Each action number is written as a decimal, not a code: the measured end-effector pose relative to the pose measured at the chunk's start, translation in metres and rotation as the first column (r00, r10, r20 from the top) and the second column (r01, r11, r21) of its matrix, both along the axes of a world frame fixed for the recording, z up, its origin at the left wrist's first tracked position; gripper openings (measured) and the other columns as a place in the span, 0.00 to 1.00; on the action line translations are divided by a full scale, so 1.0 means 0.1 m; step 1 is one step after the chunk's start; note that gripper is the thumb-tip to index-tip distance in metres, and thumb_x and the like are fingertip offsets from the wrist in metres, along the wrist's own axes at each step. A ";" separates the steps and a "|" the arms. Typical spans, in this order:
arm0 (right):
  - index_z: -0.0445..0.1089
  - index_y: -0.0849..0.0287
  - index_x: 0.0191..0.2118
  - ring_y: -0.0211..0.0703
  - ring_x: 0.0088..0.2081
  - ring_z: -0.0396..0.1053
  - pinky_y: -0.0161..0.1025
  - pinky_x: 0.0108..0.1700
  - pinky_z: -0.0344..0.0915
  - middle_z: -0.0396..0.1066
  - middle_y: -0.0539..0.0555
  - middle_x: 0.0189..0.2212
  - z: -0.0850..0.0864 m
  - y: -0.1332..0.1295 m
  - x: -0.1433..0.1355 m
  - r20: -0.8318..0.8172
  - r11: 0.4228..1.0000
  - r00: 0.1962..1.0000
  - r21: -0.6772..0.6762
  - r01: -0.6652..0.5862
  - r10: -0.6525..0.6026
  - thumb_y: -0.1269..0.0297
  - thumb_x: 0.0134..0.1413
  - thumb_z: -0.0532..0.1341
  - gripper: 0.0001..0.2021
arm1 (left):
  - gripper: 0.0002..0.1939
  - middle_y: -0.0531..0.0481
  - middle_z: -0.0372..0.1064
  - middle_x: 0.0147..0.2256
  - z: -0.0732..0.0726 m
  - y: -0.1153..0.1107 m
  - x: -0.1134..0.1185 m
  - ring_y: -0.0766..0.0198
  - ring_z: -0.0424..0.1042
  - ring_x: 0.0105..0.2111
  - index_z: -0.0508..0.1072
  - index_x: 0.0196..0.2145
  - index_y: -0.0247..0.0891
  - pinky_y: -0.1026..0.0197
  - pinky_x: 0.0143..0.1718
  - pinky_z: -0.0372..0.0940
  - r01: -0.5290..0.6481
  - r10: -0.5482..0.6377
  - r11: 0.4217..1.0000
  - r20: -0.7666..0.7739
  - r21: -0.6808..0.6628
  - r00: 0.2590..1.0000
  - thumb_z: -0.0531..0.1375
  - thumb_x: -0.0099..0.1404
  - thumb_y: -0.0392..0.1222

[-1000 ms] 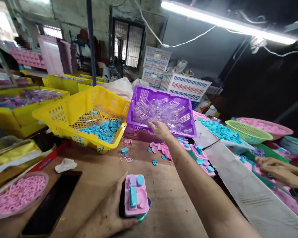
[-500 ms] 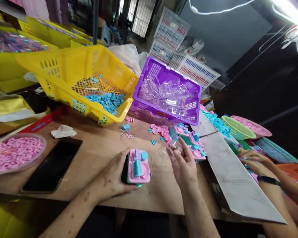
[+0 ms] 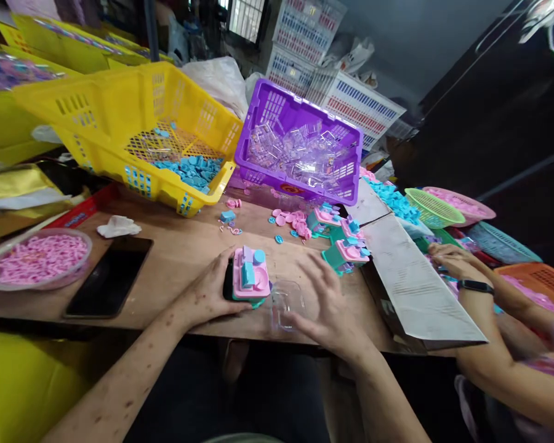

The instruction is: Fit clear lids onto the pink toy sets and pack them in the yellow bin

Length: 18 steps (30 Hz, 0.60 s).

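My left hand [image 3: 207, 287] is wrapped round a small pink and teal toy kitchen set [image 3: 250, 277], with a round basin shape and blue and lilac pieces on top. A clear plastic cover [image 3: 288, 304] is on the table just right of the toy. Over its right side is my right hand [image 3: 324, 307], fingers spread and slightly blurred. Its thumb overlaps the cover's edge; whether they touch I cannot tell. Several similar toy sets [image 3: 348, 251] stand beyond it at the right. Loose pink discs [image 3: 293, 223] and a blue piece [image 3: 228, 216] lie farther back.
A yellow basket [image 3: 133, 157] with blue parts and a purple crate [image 3: 300, 192] of clear plastic pieces stand at the back. On the left are a phone [image 3: 111, 277] and a tub [image 3: 80, 261] of pink parts. Another person's arm [image 3: 475, 314] is beyond the cardboard [image 3: 410, 277] at right.
My right hand has let go of the clear plastic cover, which now rests beside the toy, and its fingers have spread. My left hand keeps its hold. The whole view has shifted.
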State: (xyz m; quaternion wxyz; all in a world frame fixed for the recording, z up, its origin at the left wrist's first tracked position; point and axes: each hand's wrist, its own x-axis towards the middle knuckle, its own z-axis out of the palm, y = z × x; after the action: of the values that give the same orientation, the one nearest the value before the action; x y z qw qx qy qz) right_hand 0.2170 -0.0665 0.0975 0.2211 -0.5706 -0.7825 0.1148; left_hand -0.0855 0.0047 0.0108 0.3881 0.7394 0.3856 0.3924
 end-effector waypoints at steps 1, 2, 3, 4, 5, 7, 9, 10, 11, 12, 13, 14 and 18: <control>0.56 0.43 0.81 0.70 0.81 0.50 0.71 0.77 0.59 0.50 0.65 0.80 0.06 0.06 -0.11 0.055 0.988 0.993 -0.120 -0.093 0.100 0.50 0.58 0.78 0.51 | 0.62 0.35 0.57 0.77 0.01 -0.01 0.00 0.37 0.59 0.77 0.51 0.78 0.44 0.32 0.80 0.55 -0.003 0.003 1.000 0.002 -0.003 1.000 0.81 0.58 0.50; 0.53 0.42 0.82 0.70 0.81 0.50 0.70 0.77 0.59 0.50 0.65 0.80 0.08 0.10 -0.20 0.084 0.962 0.983 -0.237 -0.137 0.160 0.54 0.54 0.81 0.56 | 0.62 0.34 0.57 0.77 0.01 -0.01 0.01 0.37 0.59 0.78 0.51 0.78 0.44 0.32 0.80 0.55 -0.008 0.008 1.000 0.005 -0.008 1.000 0.81 0.58 0.50; 0.51 0.43 0.83 0.70 0.80 0.52 0.68 0.76 0.62 0.52 0.66 0.80 0.08 0.12 -0.27 0.099 0.934 0.978 -0.329 -0.142 0.184 0.57 0.51 0.82 0.60 | 0.62 0.34 0.57 0.76 0.01 -0.02 0.01 0.37 0.59 0.77 0.51 0.78 0.43 0.32 0.79 0.56 -0.013 0.013 1.000 0.008 -0.011 1.000 0.82 0.57 0.50; 0.50 0.45 0.84 0.69 0.79 0.56 0.66 0.75 0.64 0.54 0.67 0.78 0.04 0.13 -0.30 0.106 0.915 0.978 -0.384 -0.126 0.179 0.60 0.49 0.82 0.62 | 0.63 0.34 0.58 0.76 0.00 -0.02 0.02 0.37 0.59 0.77 0.51 0.78 0.43 0.32 0.79 0.56 -0.014 0.015 1.000 0.013 -0.012 1.000 0.82 0.57 0.50; 0.50 0.47 0.84 0.68 0.77 0.60 0.64 0.74 0.66 0.58 0.67 0.76 -0.01 0.12 -0.29 0.111 0.910 0.980 -0.401 -0.107 0.164 0.62 0.48 0.82 0.62 | 0.64 0.33 0.59 0.76 0.00 -0.02 0.02 0.37 0.60 0.77 0.52 0.78 0.42 0.32 0.79 0.57 -0.014 0.014 1.000 0.019 -0.010 1.000 0.82 0.56 0.50; 0.58 0.48 0.80 0.67 0.71 0.67 0.66 0.71 0.68 0.65 0.66 0.70 -0.11 0.07 -0.18 0.124 0.945 0.987 -0.321 -0.060 0.104 0.59 0.52 0.79 0.53 | 0.65 0.33 0.60 0.75 -0.01 -0.02 0.03 0.36 0.62 0.76 0.52 0.78 0.43 0.32 0.79 0.57 -0.009 0.009 1.000 0.034 0.004 0.999 0.83 0.54 0.51; 0.68 0.48 0.73 0.69 0.66 0.71 0.72 0.68 0.68 0.70 0.64 0.63 -0.13 0.04 0.00 0.090 0.992 0.996 -0.126 0.024 -0.012 0.50 0.59 0.74 0.38 | 0.66 0.33 0.61 0.74 -0.02 -0.01 0.03 0.35 0.63 0.75 0.53 0.78 0.43 0.31 0.78 0.57 -0.005 0.004 1.000 0.047 0.019 0.999 0.84 0.53 0.52; 0.70 0.49 0.68 0.70 0.63 0.72 0.73 0.66 0.69 0.71 0.64 0.60 -0.10 0.05 0.07 0.031 0.997 0.997 -0.022 0.077 -0.077 0.46 0.62 0.72 0.32 | 0.66 0.33 0.62 0.74 -0.02 -0.01 0.03 0.35 0.63 0.75 0.53 0.78 0.43 0.31 0.78 0.57 -0.004 0.003 1.000 0.054 0.023 0.999 0.84 0.53 0.52; 0.71 0.50 0.65 0.71 0.61 0.73 0.73 0.64 0.70 0.72 0.64 0.58 -0.05 0.07 0.12 -0.060 0.990 0.991 0.058 0.126 -0.122 0.42 0.65 0.69 0.29 | 0.65 0.33 0.62 0.74 -0.02 0.00 0.03 0.35 0.63 0.75 0.54 0.77 0.43 0.31 0.78 0.58 -0.003 0.001 1.000 0.060 0.025 0.998 0.84 0.52 0.51; 0.70 0.50 0.63 0.70 0.60 0.74 0.72 0.63 0.71 0.73 0.64 0.58 0.03 0.10 0.12 -0.168 0.984 0.977 0.101 0.150 -0.132 0.38 0.66 0.68 0.29 | 0.66 0.33 0.63 0.74 -0.02 0.00 0.03 0.34 0.64 0.75 0.55 0.77 0.43 0.32 0.78 0.57 -0.001 0.000 1.000 0.065 0.027 0.998 0.85 0.51 0.51; 0.67 0.49 0.65 0.70 0.60 0.75 0.70 0.62 0.72 0.72 0.64 0.59 0.11 0.15 0.08 -0.274 0.984 0.956 0.114 0.139 -0.103 0.35 0.65 0.68 0.32 | 0.66 0.33 0.63 0.73 -0.01 0.01 0.03 0.34 0.64 0.74 0.55 0.77 0.42 0.32 0.78 0.58 -0.003 0.001 1.000 0.070 0.029 0.998 0.85 0.50 0.51; 0.63 0.48 0.68 0.70 0.61 0.76 0.69 0.63 0.73 0.72 0.65 0.60 0.21 0.20 -0.01 -0.361 0.989 0.931 0.113 0.099 -0.052 0.32 0.64 0.68 0.37 | 0.66 0.33 0.63 0.73 -0.01 0.01 0.03 0.34 0.64 0.74 0.55 0.77 0.41 0.32 0.78 0.58 -0.006 0.004 1.000 0.073 0.031 0.997 0.85 0.50 0.51; 0.42 0.38 0.81 0.67 0.68 0.72 0.68 0.71 0.69 0.65 0.63 0.66 0.48 0.50 -0.58 -0.444 0.979 0.873 0.123 -0.163 0.202 0.25 0.58 0.69 0.56 | 0.61 0.36 0.68 0.70 0.03 0.04 0.05 0.34 0.68 0.71 0.61 0.73 0.42 0.33 0.75 0.63 0.015 -0.017 1.000 0.110 0.023 0.994 0.85 0.48 0.51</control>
State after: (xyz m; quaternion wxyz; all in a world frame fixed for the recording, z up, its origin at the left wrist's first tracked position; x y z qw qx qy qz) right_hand 0.1591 -0.0168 0.1455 0.4092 -0.4420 -0.7634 0.2333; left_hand -0.0807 0.0089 0.0140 0.4038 0.7239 0.3533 0.4338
